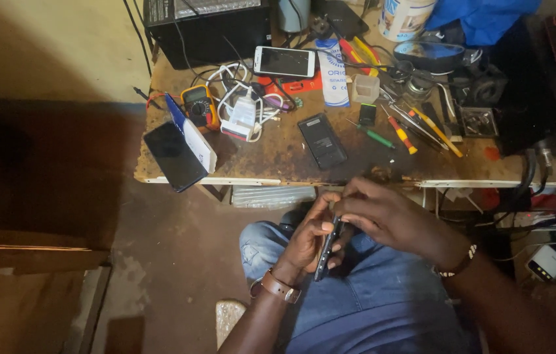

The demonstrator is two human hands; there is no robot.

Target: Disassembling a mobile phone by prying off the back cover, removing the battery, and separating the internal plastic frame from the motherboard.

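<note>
Gripping dark phone [328, 248], both hands, workbench [278, 157] cluttered

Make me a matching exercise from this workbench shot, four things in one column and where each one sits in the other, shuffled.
Things:
1. Dark phone held edge-on
2. White-framed phone
3. Yellow multimeter
4. Black phone lying flat

Places:
A. Overhanging the bench's front left corner
B. Between the left hand and right hand, over the lap
C. Far side of the bench, next to the black box
D. Left part of the bench, beside the tangle of white cable

Pairs: 1-B, 2-C, 3-D, 4-A
</note>
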